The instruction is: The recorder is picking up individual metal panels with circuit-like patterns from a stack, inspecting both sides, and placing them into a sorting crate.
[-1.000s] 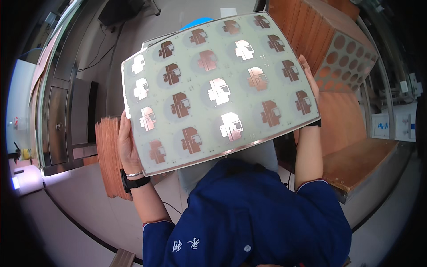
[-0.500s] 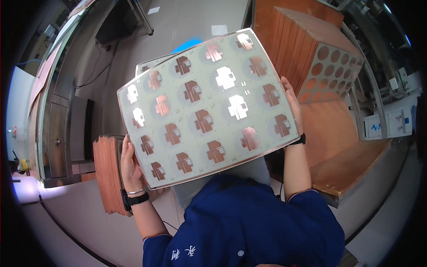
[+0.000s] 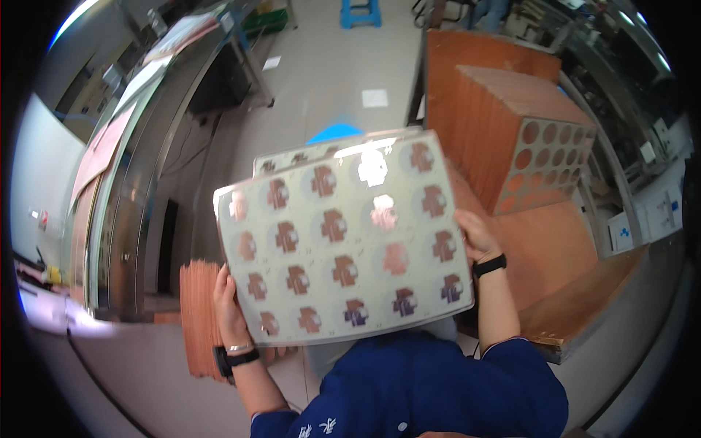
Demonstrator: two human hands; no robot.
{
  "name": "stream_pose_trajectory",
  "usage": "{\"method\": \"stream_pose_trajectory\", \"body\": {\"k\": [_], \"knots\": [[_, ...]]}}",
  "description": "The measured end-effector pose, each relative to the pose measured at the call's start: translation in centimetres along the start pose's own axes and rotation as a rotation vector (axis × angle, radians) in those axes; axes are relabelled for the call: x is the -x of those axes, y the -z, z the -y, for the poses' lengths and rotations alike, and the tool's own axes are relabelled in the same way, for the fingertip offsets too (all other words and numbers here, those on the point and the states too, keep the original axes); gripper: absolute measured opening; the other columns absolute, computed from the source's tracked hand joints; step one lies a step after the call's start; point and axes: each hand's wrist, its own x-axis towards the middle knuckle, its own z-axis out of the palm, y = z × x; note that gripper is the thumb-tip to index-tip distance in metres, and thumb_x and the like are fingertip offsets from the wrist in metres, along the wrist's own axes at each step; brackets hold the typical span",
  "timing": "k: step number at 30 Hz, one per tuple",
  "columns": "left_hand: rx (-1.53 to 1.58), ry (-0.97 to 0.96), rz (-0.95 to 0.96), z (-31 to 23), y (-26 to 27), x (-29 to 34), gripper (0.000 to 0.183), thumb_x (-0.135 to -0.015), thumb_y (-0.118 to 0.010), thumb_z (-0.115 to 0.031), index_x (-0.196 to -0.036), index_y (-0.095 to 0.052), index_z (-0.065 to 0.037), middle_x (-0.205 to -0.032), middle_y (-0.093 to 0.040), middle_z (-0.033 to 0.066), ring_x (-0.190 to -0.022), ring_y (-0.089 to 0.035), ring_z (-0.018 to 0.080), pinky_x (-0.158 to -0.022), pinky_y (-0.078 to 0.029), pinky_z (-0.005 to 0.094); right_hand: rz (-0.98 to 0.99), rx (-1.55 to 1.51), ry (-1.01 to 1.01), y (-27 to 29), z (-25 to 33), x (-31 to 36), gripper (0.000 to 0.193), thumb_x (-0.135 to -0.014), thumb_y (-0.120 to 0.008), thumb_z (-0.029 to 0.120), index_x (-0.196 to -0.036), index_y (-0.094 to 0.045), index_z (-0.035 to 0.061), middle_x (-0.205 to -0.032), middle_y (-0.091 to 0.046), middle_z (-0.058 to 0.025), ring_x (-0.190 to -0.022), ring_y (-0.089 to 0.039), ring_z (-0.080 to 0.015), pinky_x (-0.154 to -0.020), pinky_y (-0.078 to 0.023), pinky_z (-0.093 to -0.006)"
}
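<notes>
I hold a large pale green circuit board panel (image 3: pixel 314 252) with rows of copper-coloured patterns in front of my body. My left hand (image 3: pixel 231 314) grips its left edge near the lower corner, fingers partly hidden by the panel. Gripping the right edge is my right hand (image 3: pixel 478 235), its fingertips behind the board. Light glares off a few patterns near the far edge. Past that edge shows a strip of another similar panel (image 3: pixel 274 165); whether the two touch, I cannot tell.
Left of my left hand stands a stack of copper-edged panels (image 3: pixel 198 321). A tall stack of panels (image 3: pixel 482 124) with round copper spots leans on a wooden stand (image 3: pixel 548 248) at right. A metal cabinet (image 3: pixel 128 248) is at left; a blue stool (image 3: pixel 361 13) stands far off.
The panel has levelled in the view, its right side dropping, and more of the panel behind it shows. The whole view has shifted, with more floor visible ahead. Both hands keep their grip.
</notes>
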Motion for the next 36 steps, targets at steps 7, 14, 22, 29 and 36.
{"method": "stream_pose_trajectory", "body": {"k": [7,14,22,29,36], "knots": [[0.066,-0.057,0.100,-1.7,-0.4,-0.9,0.041,-0.095,-0.047,-0.014,-0.131,-0.041,0.003,-0.117,-0.058,0.0128,-0.100,-0.058,0.0149,-0.086,-0.048,0.0276,-0.029,0.025,0.101,-4.1,0.9,1.4,0.039,-0.098,-0.044,0.029,-0.115,-0.054,-0.0041,-0.103,-0.062,-0.0080,-0.086,-0.061,-0.0127,-0.072,-0.050,-0.0251],[-0.075,-0.154,-0.013,-3.1,0.3,-2.2,0.043,-0.096,-0.049,-0.023,-0.134,-0.040,-0.007,-0.124,-0.053,0.0097,-0.102,-0.056,0.0154,-0.084,-0.048,0.0271,-0.247,-0.094,0.541,0.4,3.8,5.3,0.044,-0.098,-0.041,0.036,-0.119,-0.051,-0.0009,-0.108,-0.060,-0.0098,-0.094,-0.060,-0.0165,-0.080,-0.050,-0.0299],[-0.387,-0.108,-0.132,5.2,-0.2,-3.2,0.031,-0.094,-0.046,-0.009,-0.124,-0.049,0.000,-0.114,-0.056,0.0103,-0.098,-0.055,0.0125,-0.083,-0.045,0.0238,-0.466,-0.408,1.107,-0.7,7.6,9.1,0.032,-0.097,-0.046,0.020,-0.124,-0.045,0.0043,-0.117,-0.055,-0.0067,-0.103,-0.056,-0.0181,-0.084,-0.050,-0.0348],[-0.565,-0.145,-0.135,9.3,1.9,-4.0,0.035,-0.091,-0.044,0.000,-0.126,-0.047,0.001,-0.117,-0.053,0.0056,-0.078,-0.049,0.0069,-0.068,-0.042,0.0196,-0.791,-0.242,1.329,-1.1,8.4,8.4,0.040,-0.094,-0.047,0.007,-0.132,-0.035,0.0016,-0.122,-0.050,-0.0099,-0.108,-0.053,-0.0226,-0.086,-0.051,-0.0386],[-0.552,-0.096,-0.127,7.3,-2.3,-2.5,0.034,-0.094,-0.043,-0.004,-0.127,-0.048,-0.005,-0.084,-0.051,-0.0025,-0.061,-0.038,0.0021,-0.052,-0.031,0.0174,-1.462,-0.084,1.208,6.7,3.9,5.7,0.033,-0.095,-0.048,0.013,-0.108,-0.050,-0.0173,-0.111,-0.056,-0.0213,-0.094,-0.060,-0.0243,-0.087,-0.051,-0.0389]]}}
